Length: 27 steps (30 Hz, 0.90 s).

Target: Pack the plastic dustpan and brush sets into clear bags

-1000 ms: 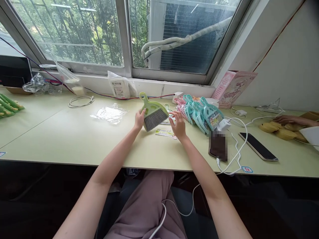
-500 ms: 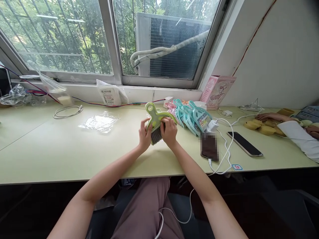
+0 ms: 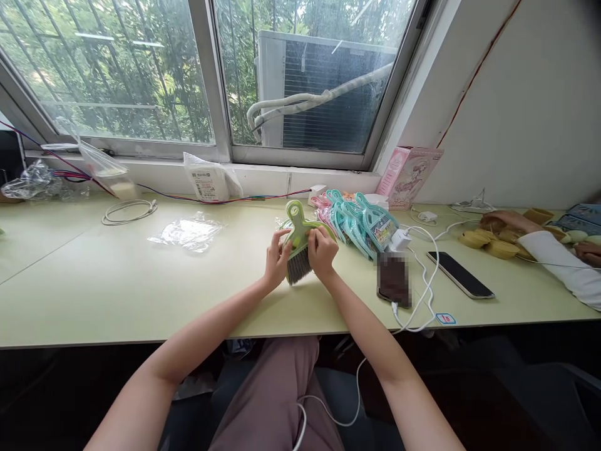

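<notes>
Above the table edge in front of me I hold a small green hand brush (image 3: 298,268), handle up, its grey bristles pointing down. A green dustpan (image 3: 331,232) seems to lie behind it, its edge showing past my right fingers. My left hand (image 3: 277,258) is closed around the left side of the pair, thumb across the front. With bent fingers my right hand (image 3: 322,252) grips the right side near the bristles. Which fingers press on the brush and which on the dustpan is partly hidden. Several turquoise dustpan-and-brush sets (image 3: 361,219) lie just beyond my right hand.
Flat clear plastic wrapping (image 3: 188,233) lies to the left, a coiled cable (image 3: 129,212) behind it. On the right are a blurred phone (image 3: 393,282) on a white cable, another phone (image 3: 461,274), a pink box (image 3: 409,176) and another person's sleeved arm (image 3: 554,254) beside yellow pieces (image 3: 500,246).
The brush and dustpan have come slightly down and to the right, turned more upright, with more bristles showing. Both my hands keep their grip.
</notes>
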### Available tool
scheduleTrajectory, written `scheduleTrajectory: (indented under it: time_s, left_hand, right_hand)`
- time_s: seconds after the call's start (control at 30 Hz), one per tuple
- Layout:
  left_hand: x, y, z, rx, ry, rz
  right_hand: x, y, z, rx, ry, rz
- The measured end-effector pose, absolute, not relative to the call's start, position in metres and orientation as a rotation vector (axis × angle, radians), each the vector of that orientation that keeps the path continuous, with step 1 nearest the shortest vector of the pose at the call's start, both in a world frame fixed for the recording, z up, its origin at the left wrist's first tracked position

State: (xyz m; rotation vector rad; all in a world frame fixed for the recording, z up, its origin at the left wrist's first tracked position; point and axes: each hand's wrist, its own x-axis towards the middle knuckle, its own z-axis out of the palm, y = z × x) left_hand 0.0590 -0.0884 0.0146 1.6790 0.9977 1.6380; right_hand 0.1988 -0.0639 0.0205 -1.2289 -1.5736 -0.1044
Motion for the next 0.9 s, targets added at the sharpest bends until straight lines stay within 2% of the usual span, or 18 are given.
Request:
scheduleTrajectory:
  time_s: [0.23,0.57,0.8,0.9]
  left_hand:
    - [0.065,-0.084,0.012,1.55,0.873,1.477]
    - [0.067,-0.078,0.014,1.483,0.846,1.45]
    - [0.065,-0.056,0.003,1.343,1.079,1.52]
    - [0.033,-0.028,0.01,0.921,1.353,1.791]
  right_hand:
    - [0.206,-0.06,0.029,-1.238,-1.421,-0.016]
    - [0.207,-0.057,0.028,-1.25,-1.344,0.034]
    - [0.203,-0.062,0.027,-1.099,-1.311,0.058]
    - [0.205,-0.063,0.03,-0.964,-1.138,0.1]
